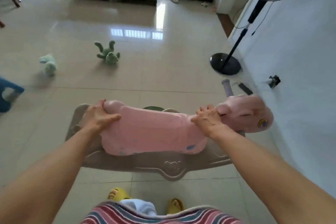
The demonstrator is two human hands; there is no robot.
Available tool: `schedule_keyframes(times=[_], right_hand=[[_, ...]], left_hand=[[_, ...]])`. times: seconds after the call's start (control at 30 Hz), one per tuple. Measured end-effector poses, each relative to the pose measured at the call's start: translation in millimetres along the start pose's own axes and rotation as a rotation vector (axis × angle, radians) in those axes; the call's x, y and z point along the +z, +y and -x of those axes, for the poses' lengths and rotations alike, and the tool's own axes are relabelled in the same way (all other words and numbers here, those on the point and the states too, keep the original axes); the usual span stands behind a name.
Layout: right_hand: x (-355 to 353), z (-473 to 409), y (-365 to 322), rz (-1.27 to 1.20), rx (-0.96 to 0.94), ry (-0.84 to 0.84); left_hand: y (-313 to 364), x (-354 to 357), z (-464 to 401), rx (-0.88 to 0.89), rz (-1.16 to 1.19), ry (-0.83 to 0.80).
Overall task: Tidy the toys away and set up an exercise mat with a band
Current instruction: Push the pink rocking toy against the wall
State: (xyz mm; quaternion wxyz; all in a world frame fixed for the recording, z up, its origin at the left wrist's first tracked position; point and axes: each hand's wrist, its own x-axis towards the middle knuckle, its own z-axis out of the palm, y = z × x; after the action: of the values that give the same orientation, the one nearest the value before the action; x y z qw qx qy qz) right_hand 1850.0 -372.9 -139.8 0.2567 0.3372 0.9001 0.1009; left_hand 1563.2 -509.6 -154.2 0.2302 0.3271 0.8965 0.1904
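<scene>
A pink plastic rocking horse (pixel 154 132) on a beige rocker base (pixel 171 167) stands right in front of me, its head to the right by the wall. My left hand (pixel 99 114) grips the rear end of its seat. My right hand (pixel 209 120) grips its neck just behind the head. Farther out on the tiled floor lie a dark green plush toy (pixel 108 53) and a pale green plush toy (pixel 48 64). A dark green rim (pixel 152 108) shows behind the horse; what it is cannot be told.
A standing fan with a black round base (pixel 225 63) stands at the right by the white wall (pixel 300 60). A blue stool (pixel 8 94) is at the left edge. Small items lie on the floor by the wall. Cabinets and scattered slippers are at the far end.
</scene>
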Motion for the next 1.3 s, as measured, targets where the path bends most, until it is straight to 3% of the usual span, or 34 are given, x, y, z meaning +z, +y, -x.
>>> schedule_keyframes(times=[0.47, 1.0, 1.3], right_hand=[[110.6, 128.8, 109.9, -0.207, 0.360, -0.212], [179.1, 142.3, 190.7, -0.461, 0.811, -0.385], [230.1, 161.7, 234.2, -0.603, 1.020, -0.419]], left_hand=[[181.0, 113.0, 42.6, 0.311, -0.191, -0.198], [393.1, 239.9, -27.6, 0.704, -0.374, -0.469], [510.8, 323.6, -13.4, 0.962, -0.498, -0.539]])
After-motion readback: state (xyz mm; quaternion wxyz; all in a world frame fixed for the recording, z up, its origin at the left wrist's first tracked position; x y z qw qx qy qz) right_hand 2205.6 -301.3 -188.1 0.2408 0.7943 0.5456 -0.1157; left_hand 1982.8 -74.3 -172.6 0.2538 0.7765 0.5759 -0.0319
